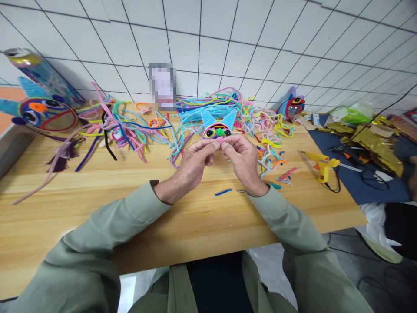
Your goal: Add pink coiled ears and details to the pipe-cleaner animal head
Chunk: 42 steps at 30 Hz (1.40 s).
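My left hand (197, 162) and my right hand (240, 158) meet near the middle of the wooden table, thumbs and fingertips pinched together. Between them is a small pink piece (220, 140), mostly covered by the fingers. Just behind the fingertips sits a colourful animal face (219, 131) with light blue pointed ears, a green nose and black eyes; whether the pink piece is joined to it I cannot tell. A short blue piece of pipe cleaner (223, 191) lies on the table between my forearms.
Tangled pipe cleaners (208, 112) run along the wall. A yellow glue gun (322, 165) lies at the right, near gold foil (374, 141). Another face (45, 114) and a tall can (45, 76) stand left. A smaller face (291, 107) is back right; a phone (163, 87) leans on the wall.
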### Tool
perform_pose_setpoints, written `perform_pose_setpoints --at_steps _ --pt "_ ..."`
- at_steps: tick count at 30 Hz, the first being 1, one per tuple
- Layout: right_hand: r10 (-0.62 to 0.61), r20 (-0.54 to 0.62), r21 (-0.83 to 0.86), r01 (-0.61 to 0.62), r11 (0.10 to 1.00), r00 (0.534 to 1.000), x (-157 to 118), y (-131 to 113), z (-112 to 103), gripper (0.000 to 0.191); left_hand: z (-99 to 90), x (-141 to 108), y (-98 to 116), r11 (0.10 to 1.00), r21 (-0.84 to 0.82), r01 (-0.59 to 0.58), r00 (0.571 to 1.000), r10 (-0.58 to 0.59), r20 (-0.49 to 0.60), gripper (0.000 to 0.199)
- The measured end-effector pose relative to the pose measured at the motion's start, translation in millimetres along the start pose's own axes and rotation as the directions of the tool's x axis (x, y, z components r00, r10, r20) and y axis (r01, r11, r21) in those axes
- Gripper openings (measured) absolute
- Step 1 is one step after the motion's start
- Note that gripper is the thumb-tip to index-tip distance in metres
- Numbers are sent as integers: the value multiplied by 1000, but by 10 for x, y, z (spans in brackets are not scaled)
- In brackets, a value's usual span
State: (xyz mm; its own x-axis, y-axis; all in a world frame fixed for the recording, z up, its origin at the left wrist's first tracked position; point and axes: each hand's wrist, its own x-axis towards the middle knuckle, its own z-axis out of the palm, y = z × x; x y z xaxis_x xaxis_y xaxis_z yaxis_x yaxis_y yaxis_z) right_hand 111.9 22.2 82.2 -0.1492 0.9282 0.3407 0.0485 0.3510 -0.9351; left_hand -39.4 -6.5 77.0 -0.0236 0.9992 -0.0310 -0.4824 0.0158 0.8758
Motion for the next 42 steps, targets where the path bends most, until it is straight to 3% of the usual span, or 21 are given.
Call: perform_pose_setpoints --at_steps 7,13,18,23,33,42 --pt "-41 -34 -73 38 997 999 -8 -43 -28 22 3 29 -4 973 157 -169 986 166 32 28" --pt "-56 11 25 56 998 998 -60 -13 26 29 4 38 5 988 83 -126 992 128 -14 35" --pt "-100 -45 -42 98 994 994 -95 15 56 25 19 12 -27 996 36 -81 996 82 -21 34" --pt "-161 -48 -74 157 985 986 -58 2 10 11 -11 36 -23 985 106 -134 991 131 34 35" --pt "-169 -19 -13 169 986 985 -73 135 50 27 -30 38 -46 971 147 -190 982 189 17 40" --pt "-183 -19 6 183 983 983 -45 83 4 23 -96 80 70 888 326 -323 946 290 147 42"
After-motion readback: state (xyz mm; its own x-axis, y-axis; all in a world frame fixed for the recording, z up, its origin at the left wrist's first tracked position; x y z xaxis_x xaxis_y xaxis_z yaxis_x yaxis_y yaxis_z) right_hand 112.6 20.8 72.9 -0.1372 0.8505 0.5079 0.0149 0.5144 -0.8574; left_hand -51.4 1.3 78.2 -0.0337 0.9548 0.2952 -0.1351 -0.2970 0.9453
